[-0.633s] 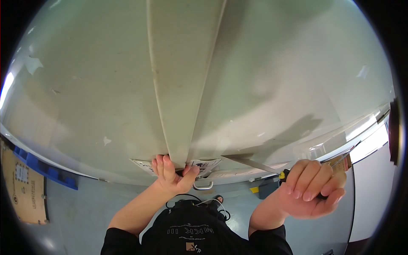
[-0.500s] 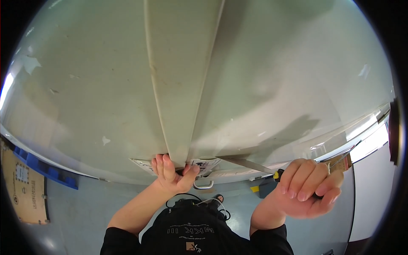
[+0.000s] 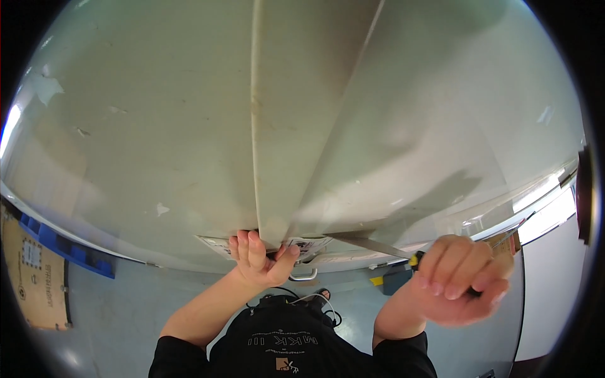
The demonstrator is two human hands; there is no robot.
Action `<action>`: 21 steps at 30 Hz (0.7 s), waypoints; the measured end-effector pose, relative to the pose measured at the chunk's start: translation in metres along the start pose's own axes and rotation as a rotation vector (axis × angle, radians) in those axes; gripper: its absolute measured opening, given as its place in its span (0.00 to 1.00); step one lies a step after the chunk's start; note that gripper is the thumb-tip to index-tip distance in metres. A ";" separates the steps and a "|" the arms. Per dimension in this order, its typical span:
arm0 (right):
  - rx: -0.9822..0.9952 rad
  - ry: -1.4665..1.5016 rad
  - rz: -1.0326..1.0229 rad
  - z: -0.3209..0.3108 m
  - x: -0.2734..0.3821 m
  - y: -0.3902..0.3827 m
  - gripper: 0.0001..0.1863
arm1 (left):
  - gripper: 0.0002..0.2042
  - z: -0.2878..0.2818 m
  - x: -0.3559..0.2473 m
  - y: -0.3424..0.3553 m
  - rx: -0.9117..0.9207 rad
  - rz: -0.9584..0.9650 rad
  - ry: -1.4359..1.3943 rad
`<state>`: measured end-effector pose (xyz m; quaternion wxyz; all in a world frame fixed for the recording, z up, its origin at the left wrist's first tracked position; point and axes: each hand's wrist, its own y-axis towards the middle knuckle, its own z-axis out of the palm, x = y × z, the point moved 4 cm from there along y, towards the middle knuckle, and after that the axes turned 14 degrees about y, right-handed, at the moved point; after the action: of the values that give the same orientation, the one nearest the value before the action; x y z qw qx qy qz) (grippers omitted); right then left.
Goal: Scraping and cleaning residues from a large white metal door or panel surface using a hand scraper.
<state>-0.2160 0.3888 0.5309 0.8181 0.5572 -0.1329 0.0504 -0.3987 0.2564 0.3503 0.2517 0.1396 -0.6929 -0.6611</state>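
Note:
A long pale grey-white strip [image 3: 296,113] runs from the far side of the pale table to its near edge. My left hand [image 3: 261,261] is closed on its near end, fingers on one side and thumb on the other. Beneath that hand are printed labels [image 3: 309,246], partly hidden by it. My right hand [image 3: 465,280] is wrapped round the black-and-yellow handle of a tool with a long, narrow metal blade [image 3: 372,244]. The blade points left, over the table edge, its tip to the right of the strip; whether they touch, I cannot tell.
The broad pale table [image 3: 157,126] has small scuffs. A metal handle [image 3: 304,275] juts from its near edge. A large cardboard box [image 3: 41,277] and a blue object [image 3: 69,249] stand on the left floor. At right, a dark bin [image 3: 397,279] and a white panel [image 3: 548,283].
The strip has swung and tilted to the right, more at its far end. Both hands keep their holds and have shifted only slightly.

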 end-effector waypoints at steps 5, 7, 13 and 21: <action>0.022 -0.005 0.027 -0.002 0.004 0.000 0.18 | 0.12 0.000 0.001 -0.004 -0.005 -0.002 -0.011; -0.005 0.011 -0.026 -0.004 0.008 0.000 0.18 | 0.12 0.000 0.001 -0.006 -0.015 0.004 -0.016; 0.017 0.011 0.010 -0.002 0.000 -0.003 0.18 | 0.11 0.002 0.003 -0.008 -0.033 -0.015 -0.025; -0.014 0.002 0.008 -0.001 -0.001 -0.003 0.18 | 0.10 0.002 0.004 -0.005 -0.044 -0.024 -0.059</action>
<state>-0.2166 0.3884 0.5274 0.8220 0.5508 -0.1344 0.0534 -0.4041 0.2558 0.3463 0.2260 0.1229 -0.6836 -0.6830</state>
